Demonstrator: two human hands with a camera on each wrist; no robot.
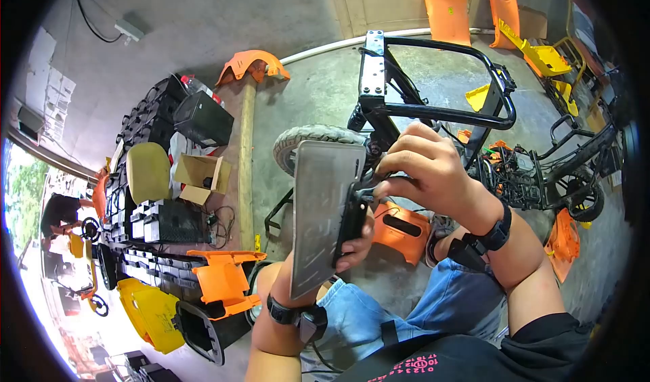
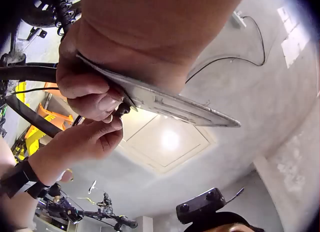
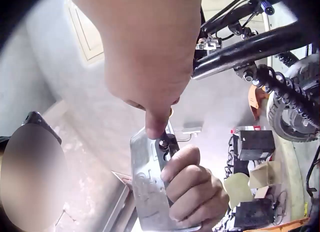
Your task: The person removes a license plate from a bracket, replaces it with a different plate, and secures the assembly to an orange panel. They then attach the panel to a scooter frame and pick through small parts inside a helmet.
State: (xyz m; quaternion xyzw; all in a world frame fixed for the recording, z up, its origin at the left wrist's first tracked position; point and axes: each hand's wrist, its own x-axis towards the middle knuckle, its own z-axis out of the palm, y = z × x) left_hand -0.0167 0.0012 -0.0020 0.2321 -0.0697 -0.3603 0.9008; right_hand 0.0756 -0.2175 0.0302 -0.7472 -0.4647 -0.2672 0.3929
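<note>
A thin, grey, flat plate (image 1: 325, 209) with embossed marks is held upright before the person's chest. The left hand (image 1: 359, 243) grips its edge, fingers curled round a black bracket (image 1: 351, 223) fixed along that side. At the plate's upper corner the right hand (image 1: 430, 169) pinches a small black fitting (image 3: 164, 143) between thumb and finger. From below, the left wrist view shows both hands close together, the left (image 2: 90, 92) over the right (image 2: 87, 144), with a rounded black end showing between them. The fitting's exact kind is mostly hidden by the fingers.
A black tubular frame (image 1: 447, 111) with a wheel (image 1: 315, 138) stands just ahead. Orange panels (image 1: 403, 230) lie on the floor nearby. To the left are black battery-like boxes (image 1: 169, 219), an opened cardboard box (image 1: 203, 175) and a yellow panel (image 1: 152, 314).
</note>
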